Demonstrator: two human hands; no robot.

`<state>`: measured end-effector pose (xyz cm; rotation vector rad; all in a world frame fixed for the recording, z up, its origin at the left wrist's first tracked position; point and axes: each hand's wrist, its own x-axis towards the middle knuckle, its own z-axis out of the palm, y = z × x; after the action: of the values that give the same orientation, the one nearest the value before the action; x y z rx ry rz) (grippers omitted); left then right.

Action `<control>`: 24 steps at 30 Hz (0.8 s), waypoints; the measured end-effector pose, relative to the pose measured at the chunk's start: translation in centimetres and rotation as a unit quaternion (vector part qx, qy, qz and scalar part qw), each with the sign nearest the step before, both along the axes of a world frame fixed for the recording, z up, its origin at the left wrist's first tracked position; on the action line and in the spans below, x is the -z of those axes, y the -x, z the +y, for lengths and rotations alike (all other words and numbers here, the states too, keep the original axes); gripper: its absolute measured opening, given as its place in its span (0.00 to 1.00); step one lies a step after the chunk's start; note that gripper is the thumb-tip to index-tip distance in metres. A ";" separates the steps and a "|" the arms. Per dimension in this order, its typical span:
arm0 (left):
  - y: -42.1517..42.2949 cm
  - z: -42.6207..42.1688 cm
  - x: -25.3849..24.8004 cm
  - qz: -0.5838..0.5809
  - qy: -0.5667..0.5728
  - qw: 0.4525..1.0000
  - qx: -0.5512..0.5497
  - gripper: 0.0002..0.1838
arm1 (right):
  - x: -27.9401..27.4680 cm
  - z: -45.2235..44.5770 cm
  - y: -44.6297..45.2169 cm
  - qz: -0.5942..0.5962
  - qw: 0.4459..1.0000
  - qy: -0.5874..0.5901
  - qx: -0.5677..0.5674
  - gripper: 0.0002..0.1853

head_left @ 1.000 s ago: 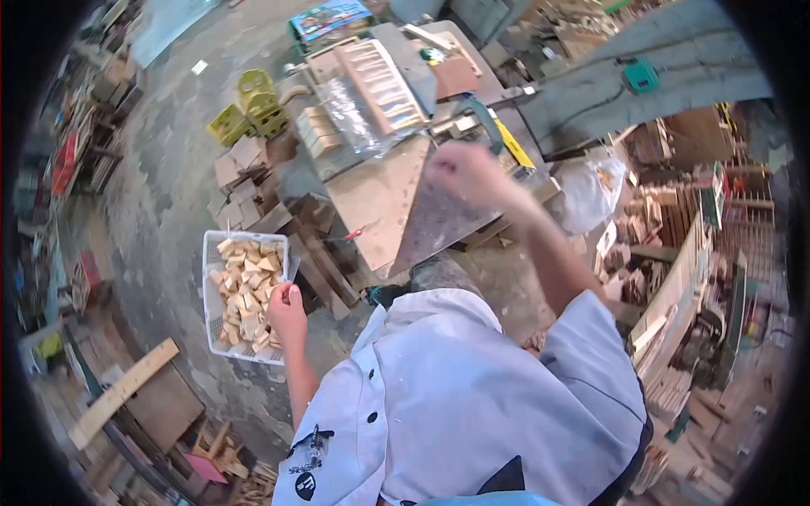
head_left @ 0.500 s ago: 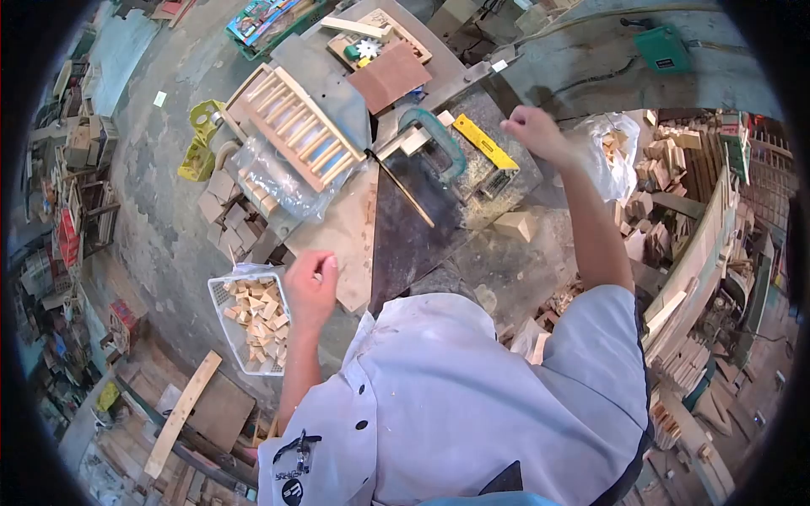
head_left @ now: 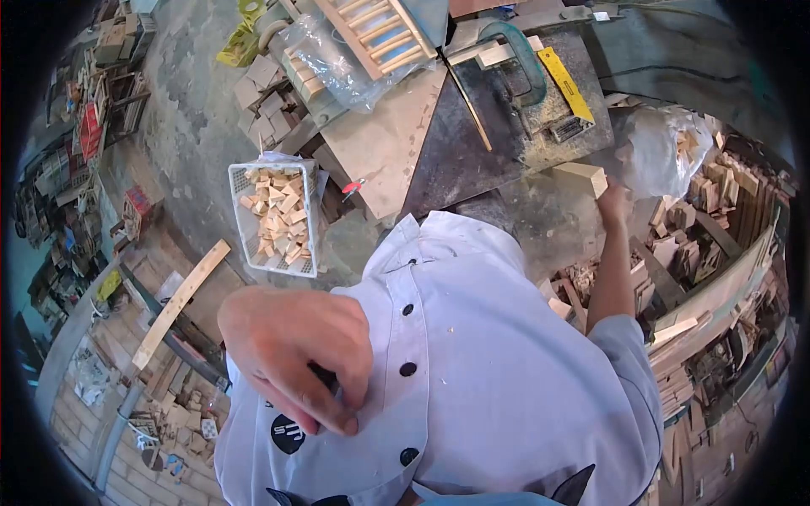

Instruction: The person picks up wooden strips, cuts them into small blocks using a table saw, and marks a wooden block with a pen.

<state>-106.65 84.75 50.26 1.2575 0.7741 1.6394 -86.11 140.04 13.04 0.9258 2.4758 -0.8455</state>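
Observation:
My left hand [head_left: 297, 354] is raised close to the camera, in front of the pale grey-blue shirt. Its fingers curl down toward the thumb, and nothing shows in the gap between them. My right hand [head_left: 614, 204] is stretched out low at the right. It meets the near end of a pale wooden block [head_left: 580, 177] beside the dark machine table [head_left: 460, 126]. Blur and the block hide the fingers, so I cannot tell if they grip it. Left of my body stands a white plastic basket [head_left: 315, 223] full of small wood pieces [head_left: 274, 202].
On the table are a green clamp [head_left: 527, 72], a yellow strip [head_left: 567, 83], a thin stick [head_left: 471, 105] and sawdust. A slatted wooden rack [head_left: 380, 34] lies beyond. A white sack [head_left: 666, 152] and stacked offcuts [head_left: 734, 181] crowd the right. A small red tool [head_left: 354, 186] is beside the basket.
My left hand has come back from beside the basket to my chest. My right hand has dropped from beside the yellow strip to the wooden block. The view has tilted toward my body.

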 end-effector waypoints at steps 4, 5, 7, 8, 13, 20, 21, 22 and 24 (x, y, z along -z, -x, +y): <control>-2.5 -2.9 1.3 0.032 0.011 0.999 -0.021 0.12 | 0.4 -3.9 -10.2 -0.052 0.992 0.066 0.089 0.15; -3.0 -3.2 1.5 0.025 -0.026 0.999 -0.031 0.11 | -0.2 -5.6 -12.0 -0.059 0.992 0.068 0.094 0.13; -5.3 -4.4 1.8 -0.064 -0.108 0.986 -0.106 0.09 | 1.1 -8.6 -16.0 -0.008 0.988 0.107 0.113 0.13; -6.3 -4.7 1.3 -0.056 -0.119 0.985 -0.107 0.09 | -0.3 -10.7 -16.0 -0.001 0.991 0.101 0.084 0.14; -5.5 -5.0 2.8 -0.356 -0.172 0.864 -0.311 0.11 | -14.6 -26.2 -6.7 0.084 0.953 0.285 0.054 0.16; -5.4 4.4 13.0 -0.255 0.124 0.819 -0.499 0.17 | -25.6 -33.3 4.5 0.094 0.754 0.640 -0.115 0.25; -5.0 5.2 12.7 -0.234 0.136 0.813 -0.516 0.19 | -26.0 -33.0 6.1 0.094 0.754 0.639 -0.122 0.25; -4.5 6.0 12.3 -0.214 0.148 0.805 -0.533 0.20 | -26.3 -32.5 7.7 0.060 0.784 0.598 -0.153 0.25; -2.8 7.6 11.5 -0.233 0.125 0.803 -0.534 0.23 | -26.5 -31.3 11.0 0.023 0.810 0.554 -0.190 0.25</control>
<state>-103.90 92.35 38.75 0.0871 1.4442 2.4580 -97.07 108.69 39.53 -0.0213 1.5714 -1.8033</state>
